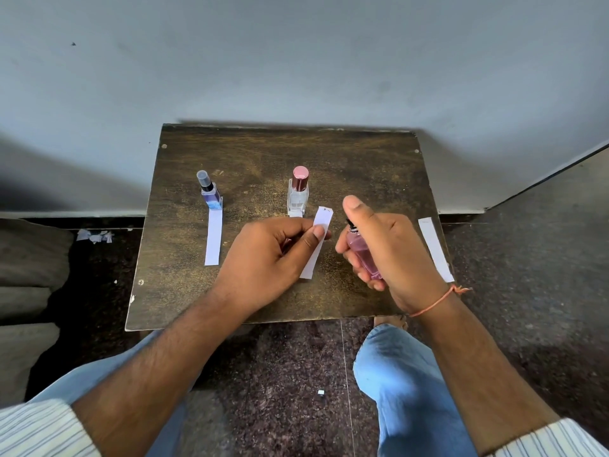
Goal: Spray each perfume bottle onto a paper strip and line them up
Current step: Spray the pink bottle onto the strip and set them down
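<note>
My left hand (270, 255) pinches a white paper strip (317, 245) between thumb and fingers, holding it above the small dark wooden table (270, 150). My right hand (392, 245) grips a small pink perfume bottle (361, 253), with its black nozzle aimed at the strip and my thumb raised above it. A blue bottle (210, 192) with a clear cap stands at the left, a paper strip (213, 237) lying in front of it. A clear bottle with a pink cap (298, 192) stands in the middle. Another strip (435, 249) lies at the table's right edge.
The table stands against a grey wall (296, 61). Torn paper scraps (95, 236) lie on the dark floor at the left. My knees in blue jeans (395, 374) are just below the table's near edge.
</note>
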The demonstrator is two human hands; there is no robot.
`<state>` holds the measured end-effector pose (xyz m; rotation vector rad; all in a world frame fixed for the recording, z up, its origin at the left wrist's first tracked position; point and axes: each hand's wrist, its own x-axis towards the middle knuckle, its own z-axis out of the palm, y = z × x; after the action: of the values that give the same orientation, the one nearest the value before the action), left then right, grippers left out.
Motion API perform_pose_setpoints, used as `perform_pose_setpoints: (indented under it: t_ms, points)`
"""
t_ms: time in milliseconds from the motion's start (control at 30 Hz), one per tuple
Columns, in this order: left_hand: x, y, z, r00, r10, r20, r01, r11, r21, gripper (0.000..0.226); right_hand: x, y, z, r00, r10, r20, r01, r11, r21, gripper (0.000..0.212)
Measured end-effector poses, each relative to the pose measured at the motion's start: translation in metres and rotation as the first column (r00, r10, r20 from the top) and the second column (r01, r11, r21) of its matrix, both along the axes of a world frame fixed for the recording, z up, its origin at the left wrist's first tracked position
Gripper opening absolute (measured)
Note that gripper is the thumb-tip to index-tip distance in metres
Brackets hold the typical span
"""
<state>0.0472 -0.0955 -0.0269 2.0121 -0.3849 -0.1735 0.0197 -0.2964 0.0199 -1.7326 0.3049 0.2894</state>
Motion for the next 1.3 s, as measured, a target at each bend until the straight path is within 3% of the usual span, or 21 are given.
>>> perform_pose_setpoints:
  t_ms: [100,233,333,567,800,1000,1133,1267,1300]
  points:
    - [0.000,0.000,0.000,0.998,-0.031,0.053,0.028,0.998,0.051,0.026,-0.002,0.006,-0.001,0.997,-0.017,0.069,0.019,1.000,-0.025,0.060]
    - [0.000,-0.001,0.000,0.995,-0.028,0.093,0.020,0.997,0.079,0.033,-0.001,0.007,-0.002,0.993,-0.062,0.097,0.061,0.998,0.012,0.024]
    - [0.000,-0.002,0.002,0.994,-0.017,0.110,0.008,0.997,0.081,0.031,0.000,0.007,-0.003,0.992,-0.078,0.096,0.076,0.997,0.025,0.017]
    - [-0.001,-0.001,0.003,0.994,-0.006,0.109,-0.002,0.997,0.076,0.028,0.000,0.003,-0.006,0.995,-0.038,0.093,0.038,0.999,0.002,0.051]
    - [0.000,-0.002,0.002,0.995,-0.013,0.098,0.005,0.997,0.076,0.026,0.000,0.002,-0.006,0.996,-0.062,0.062,0.061,0.998,0.018,0.050]
    - [-0.001,-0.002,0.006,0.995,-0.027,0.095,0.020,0.997,0.068,0.025,0.001,0.002,-0.005,0.997,-0.071,0.042,0.070,0.997,0.021,0.067]
    - [-0.001,-0.002,0.007,0.993,-0.043,0.108,0.034,0.996,0.085,0.028,0.001,0.002,-0.007,0.997,-0.070,0.028,0.069,0.997,0.039,0.056]
    - [-0.001,-0.002,0.003,0.996,-0.046,0.081,0.040,0.997,0.073,0.031,0.003,0.002,-0.011,0.996,-0.083,0.015,0.082,0.995,0.059,0.072]
    - [-0.001,-0.002,0.002,0.997,-0.040,0.067,0.037,0.998,0.059,0.032,0.002,0.001,-0.011,0.997,-0.074,0.016,0.073,0.996,0.058,0.068]
